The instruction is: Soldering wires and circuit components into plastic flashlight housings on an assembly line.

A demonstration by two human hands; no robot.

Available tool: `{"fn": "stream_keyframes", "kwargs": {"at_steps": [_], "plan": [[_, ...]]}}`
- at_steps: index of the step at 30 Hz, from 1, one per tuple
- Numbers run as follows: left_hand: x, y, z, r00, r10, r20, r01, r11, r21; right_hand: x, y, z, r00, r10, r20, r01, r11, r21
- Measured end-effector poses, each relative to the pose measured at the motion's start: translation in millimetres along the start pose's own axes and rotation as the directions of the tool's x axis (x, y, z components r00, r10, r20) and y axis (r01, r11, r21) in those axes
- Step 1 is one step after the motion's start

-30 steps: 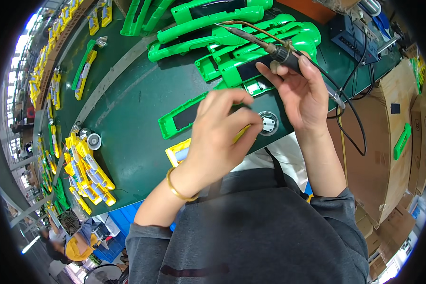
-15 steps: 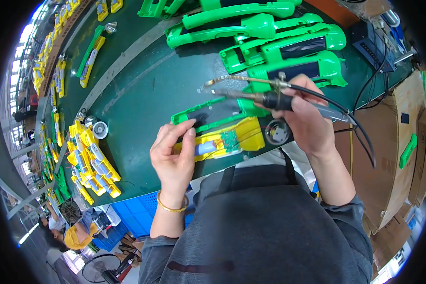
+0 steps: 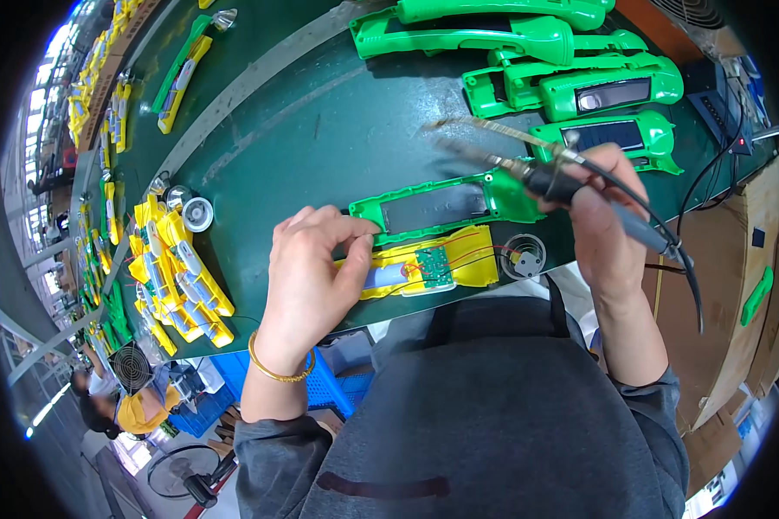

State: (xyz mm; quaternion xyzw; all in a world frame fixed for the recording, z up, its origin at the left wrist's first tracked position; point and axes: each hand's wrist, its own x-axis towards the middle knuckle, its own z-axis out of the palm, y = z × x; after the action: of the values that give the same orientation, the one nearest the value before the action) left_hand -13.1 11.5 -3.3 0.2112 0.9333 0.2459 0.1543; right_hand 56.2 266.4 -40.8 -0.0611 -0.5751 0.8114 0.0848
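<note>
Soldering iron (image 3: 554, 183), black-handled with a blurred metal tip, sits gripped in the right hand (image 3: 610, 227), right of centre in the frame. Near the middle, the left hand (image 3: 313, 261) curls at the left ends of an open green plastic shell (image 3: 437, 212) and a yellow plastic tray (image 3: 479, 270) with a green circuit board (image 3: 435, 268); from where I'm standing, I can't tell if it pinches either.

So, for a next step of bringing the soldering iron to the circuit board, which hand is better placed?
Probably the right hand: it holds the soldering iron, tip pointing left. The left hand is at the left ends of the green shell and yellow shell, left of the circuit board.
</note>
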Motion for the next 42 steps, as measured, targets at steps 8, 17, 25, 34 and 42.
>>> {"fn": "stream_keyframes", "kwargs": {"at_steps": [8, 17, 25, 34, 42], "plan": [[8.9, -1.1, 1.3, 0.993, 0.112, 0.028, -0.114, 0.986, 0.119, -5.9, -0.4, 13.3, 0.996, 0.037, 0.086, -0.007, 0.945, -0.328], [11.0, -0.3, 9.3, 1.0, -0.01, -0.003, 0.011, 0.996, 0.09, 7.5, -7.8, 16.7, 0.952, 0.165, 0.259, -0.005, 0.851, -0.525], [11.1, 0.0, 9.8, 1.0, -0.012, 0.004, 0.011, 0.994, 0.11, 12.7, -4.9, 21.1, 0.931, 0.278, 0.239, -0.13, 0.86, -0.493], [10.2, 2.9, 11.7, 0.999, 0.032, -0.03, -0.027, 0.987, 0.157, 14.4, -1.8, 23.2, 0.945, 0.182, 0.273, -0.002, 0.836, -0.549], [11.6, -4.9, 7.6, 0.999, -0.025, 0.044, 0.028, 0.997, -0.067, 13.9, -4.2, 18.3, 0.94, 0.258, 0.224, -0.114, 0.856, -0.505]]}}
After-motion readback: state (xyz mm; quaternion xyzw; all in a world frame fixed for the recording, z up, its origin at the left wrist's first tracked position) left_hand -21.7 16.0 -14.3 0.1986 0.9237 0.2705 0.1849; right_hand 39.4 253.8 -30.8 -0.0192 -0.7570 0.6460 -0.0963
